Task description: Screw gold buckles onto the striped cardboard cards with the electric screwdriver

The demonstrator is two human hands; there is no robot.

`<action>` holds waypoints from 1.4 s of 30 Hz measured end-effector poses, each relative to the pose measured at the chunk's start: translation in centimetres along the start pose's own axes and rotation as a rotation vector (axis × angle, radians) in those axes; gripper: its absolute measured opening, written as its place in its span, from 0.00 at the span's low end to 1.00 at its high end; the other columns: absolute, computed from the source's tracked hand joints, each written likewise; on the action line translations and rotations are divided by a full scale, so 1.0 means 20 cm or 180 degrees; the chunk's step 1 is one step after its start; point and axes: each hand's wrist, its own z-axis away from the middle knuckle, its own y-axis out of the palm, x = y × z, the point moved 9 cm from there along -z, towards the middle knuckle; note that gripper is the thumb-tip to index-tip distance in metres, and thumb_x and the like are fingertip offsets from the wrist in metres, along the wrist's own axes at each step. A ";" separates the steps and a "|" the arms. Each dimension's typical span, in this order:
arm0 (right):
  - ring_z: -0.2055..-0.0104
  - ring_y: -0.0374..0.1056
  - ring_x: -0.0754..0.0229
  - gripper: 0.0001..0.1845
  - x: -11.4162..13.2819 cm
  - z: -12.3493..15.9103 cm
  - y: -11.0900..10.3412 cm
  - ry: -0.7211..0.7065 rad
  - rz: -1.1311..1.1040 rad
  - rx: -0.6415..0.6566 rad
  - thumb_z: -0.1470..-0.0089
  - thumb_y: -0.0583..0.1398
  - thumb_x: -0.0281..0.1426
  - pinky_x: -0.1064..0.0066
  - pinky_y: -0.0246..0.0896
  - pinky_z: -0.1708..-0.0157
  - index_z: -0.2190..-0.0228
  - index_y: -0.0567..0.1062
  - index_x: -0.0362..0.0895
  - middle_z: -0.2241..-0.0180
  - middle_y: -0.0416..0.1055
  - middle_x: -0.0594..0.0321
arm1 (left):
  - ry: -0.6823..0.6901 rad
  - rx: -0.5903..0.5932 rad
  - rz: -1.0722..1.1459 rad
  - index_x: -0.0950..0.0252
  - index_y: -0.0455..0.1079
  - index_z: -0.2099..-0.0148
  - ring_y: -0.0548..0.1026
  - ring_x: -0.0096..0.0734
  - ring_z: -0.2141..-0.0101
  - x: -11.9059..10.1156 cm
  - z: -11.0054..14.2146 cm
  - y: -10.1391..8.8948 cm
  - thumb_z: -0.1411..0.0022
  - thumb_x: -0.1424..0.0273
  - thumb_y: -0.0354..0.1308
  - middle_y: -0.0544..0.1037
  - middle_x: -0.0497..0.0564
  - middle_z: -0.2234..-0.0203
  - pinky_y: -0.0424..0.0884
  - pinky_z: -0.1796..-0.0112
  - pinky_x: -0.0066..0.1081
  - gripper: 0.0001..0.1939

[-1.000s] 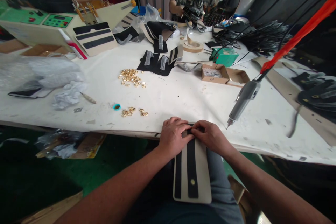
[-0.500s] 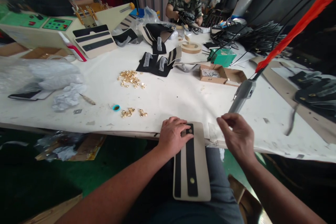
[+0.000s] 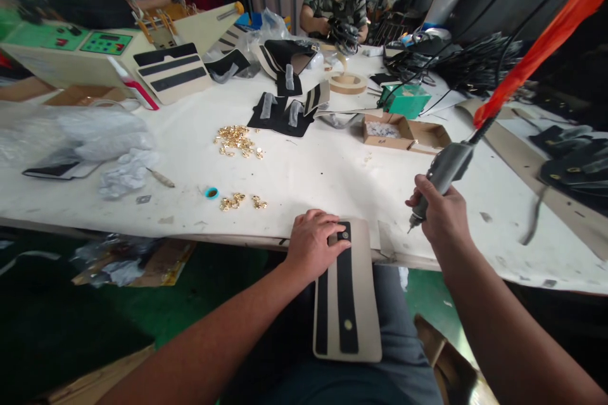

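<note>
My left hand (image 3: 314,242) grips a beige panel (image 3: 365,291) with black strips, its thumb and fingers bracketing a small round metal fitting (image 3: 345,235) near the panel's top. A second, brass-coloured fitting (image 3: 348,324) sits near the bottom of the same strip. The panel lies across the lap, its upper end on the table's edge. In my right hand (image 3: 445,215), fingers wrapped round the body, is a grey electric screwdriver (image 3: 446,168). Its bit points down towards the table, right of the panel and apart from it. An orange cover (image 3: 536,44) runs up its cable.
On the white table (image 3: 304,183) are gold-coloured fittings (image 3: 235,139) in a loose pile, with smaller clusters nearer me. A blue-rimmed cap (image 3: 211,193), an awl (image 3: 162,178), cardboard boxes (image 3: 387,133) and black pieces (image 3: 282,114) lie about. A co-worker (image 3: 335,6) sits opposite.
My right hand has closed round the electric screwdriver, which hung just above it before. The screwdriver has come slightly lower and to the right. My left hand stays on the panel.
</note>
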 end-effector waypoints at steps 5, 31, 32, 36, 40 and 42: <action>0.79 0.68 0.62 0.19 0.15 0.26 0.28 -0.0224 -0.0643 0.0850 0.49 0.75 0.43 0.65 0.74 0.73 0.72 0.75 0.45 0.81 0.69 0.69 | 0.0018 -0.0015 -0.0026 0.53 0.84 0.54 0.75 0.47 0.45 0.00 -0.01 0.00 0.43 0.63 0.79 0.86 0.46 0.50 0.69 0.45 0.50 0.15; 0.80 0.66 0.61 0.20 0.05 0.46 0.57 -0.0447 -0.0447 0.1171 0.44 0.71 0.45 0.68 0.63 0.80 0.75 0.72 0.47 0.81 0.68 0.67 | 0.0059 0.0023 -0.0111 0.52 0.83 0.53 0.75 0.48 0.44 -0.01 0.00 0.01 0.41 0.62 0.76 0.85 0.46 0.50 0.69 0.47 0.50 0.13; 0.80 0.66 0.60 0.20 0.05 0.46 0.57 -0.0460 -0.0395 0.1194 0.43 0.70 0.45 0.68 0.63 0.80 0.75 0.72 0.47 0.81 0.69 0.67 | 0.0058 0.0025 -0.0111 0.52 0.83 0.53 0.75 0.48 0.44 -0.01 0.00 0.01 0.41 0.62 0.76 0.85 0.46 0.50 0.69 0.47 0.50 0.13; 0.77 0.67 0.60 0.17 0.05 0.46 0.58 -0.0545 -0.0229 0.1354 0.43 0.69 0.42 0.67 0.66 0.76 0.74 0.74 0.46 0.79 0.70 0.66 | 0.0047 0.0056 -0.0124 0.52 0.83 0.53 0.75 0.48 0.44 -0.01 -0.01 0.00 0.41 0.62 0.77 0.85 0.45 0.49 0.69 0.48 0.50 0.14; 0.76 0.66 0.60 0.13 0.08 0.47 0.60 -0.0642 -0.0126 0.1491 0.44 0.68 0.39 0.67 0.66 0.76 0.75 0.73 0.46 0.78 0.70 0.64 | 0.0054 0.0065 -0.0111 0.53 0.82 0.54 0.75 0.48 0.45 -0.01 -0.01 0.00 0.42 0.62 0.78 0.85 0.45 0.50 0.69 0.48 0.50 0.14; 0.76 0.66 0.60 0.13 0.09 0.47 0.62 -0.0664 -0.0098 0.1564 0.46 0.67 0.38 0.67 0.65 0.76 0.76 0.72 0.47 0.79 0.69 0.65 | 0.0055 0.0065 -0.0110 0.53 0.82 0.54 0.75 0.48 0.45 -0.01 -0.01 0.00 0.43 0.62 0.78 0.85 0.45 0.50 0.69 0.48 0.49 0.14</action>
